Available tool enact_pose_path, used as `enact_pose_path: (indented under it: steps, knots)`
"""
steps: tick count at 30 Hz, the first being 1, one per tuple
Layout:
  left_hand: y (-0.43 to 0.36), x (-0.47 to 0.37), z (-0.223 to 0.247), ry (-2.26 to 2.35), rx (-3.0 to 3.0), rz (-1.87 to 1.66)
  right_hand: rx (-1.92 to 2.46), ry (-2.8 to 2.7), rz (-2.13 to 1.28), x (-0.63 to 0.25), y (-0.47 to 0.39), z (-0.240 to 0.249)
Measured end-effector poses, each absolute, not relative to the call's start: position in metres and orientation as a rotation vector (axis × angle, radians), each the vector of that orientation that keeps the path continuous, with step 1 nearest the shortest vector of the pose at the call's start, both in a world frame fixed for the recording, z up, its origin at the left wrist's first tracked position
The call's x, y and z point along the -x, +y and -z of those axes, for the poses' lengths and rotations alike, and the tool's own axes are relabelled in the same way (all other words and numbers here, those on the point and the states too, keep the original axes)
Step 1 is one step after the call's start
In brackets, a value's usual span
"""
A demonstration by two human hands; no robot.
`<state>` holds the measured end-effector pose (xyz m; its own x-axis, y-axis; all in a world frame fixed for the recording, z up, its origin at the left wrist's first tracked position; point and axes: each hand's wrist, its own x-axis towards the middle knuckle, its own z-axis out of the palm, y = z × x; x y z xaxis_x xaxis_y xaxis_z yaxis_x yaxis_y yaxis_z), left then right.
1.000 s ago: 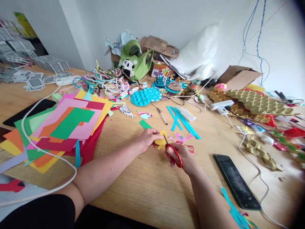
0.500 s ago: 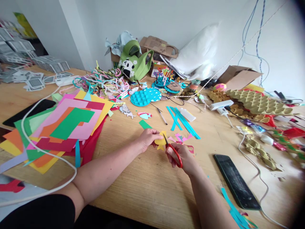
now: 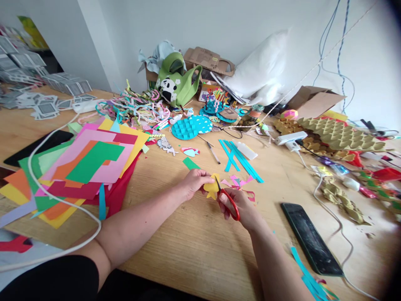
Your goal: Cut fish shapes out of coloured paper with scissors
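Between thumb and fingers, my left hand (image 3: 196, 184) pinches a small yellow paper cutout (image 3: 211, 187) with a pointed, tail-like lower end. My right hand (image 3: 239, 207) is closed around the red handles of a pair of scissors (image 3: 232, 205). The dark blades point up and left, against the right edge of the yellow paper. Whether the blades are apart is too small to tell. Just behind my hands lie pink paper scraps (image 3: 241, 180). A green paper strip (image 3: 190, 163) rests beyond my left hand.
Coloured paper sheets (image 3: 94, 161) are heaped on the left, crossed by a white cable (image 3: 31, 167). Blue paper strips (image 3: 244, 161) and a pen (image 3: 213, 153) lie beyond my hands. At right are a phone (image 3: 311, 238) and egg cartons (image 3: 341, 131). A green panda bag (image 3: 178, 81) stands at the back.
The yellow paper has shifted and turned slightly at the scissor blades. Both hands stay in nearly the same place.
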<state>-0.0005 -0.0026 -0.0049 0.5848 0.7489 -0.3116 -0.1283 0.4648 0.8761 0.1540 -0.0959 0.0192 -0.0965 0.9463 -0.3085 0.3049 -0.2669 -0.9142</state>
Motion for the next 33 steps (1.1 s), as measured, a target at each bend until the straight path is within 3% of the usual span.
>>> enact_pose_path:
  steps: [33]
  knots:
    - [-0.0028,-0.0002,0.0051,0.786,-0.948,-0.606,1.612,-1.344,-1.395,-0.1543,-0.0955,-0.0184]
